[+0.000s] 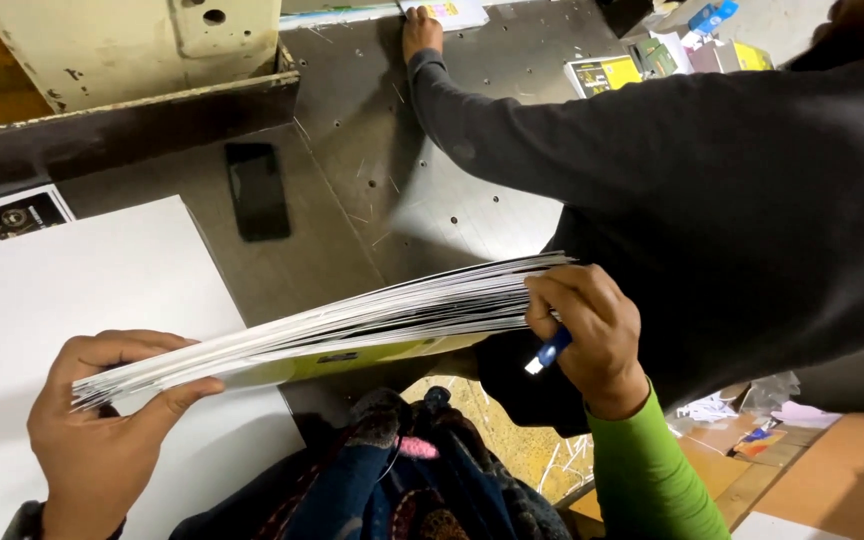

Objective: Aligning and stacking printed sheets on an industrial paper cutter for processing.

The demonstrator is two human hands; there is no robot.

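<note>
Between left hand [102, 420] and right hand [592, 335] spans a gripped paper stack [352, 320].

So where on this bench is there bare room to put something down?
Bare metal lies around the black phone, between the white sheet and the co-worker's dark sleeve. It is crowded at the top right corner, among the small boxes.

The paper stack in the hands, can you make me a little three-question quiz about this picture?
1. Which hands hold the paper stack?
2. True or false: the black phone lies on the metal table.
3. What small thing is also in the right hand?

Key:
1. Left hand and right hand, one at each end.
2. True.
3. A blue pen.
</note>
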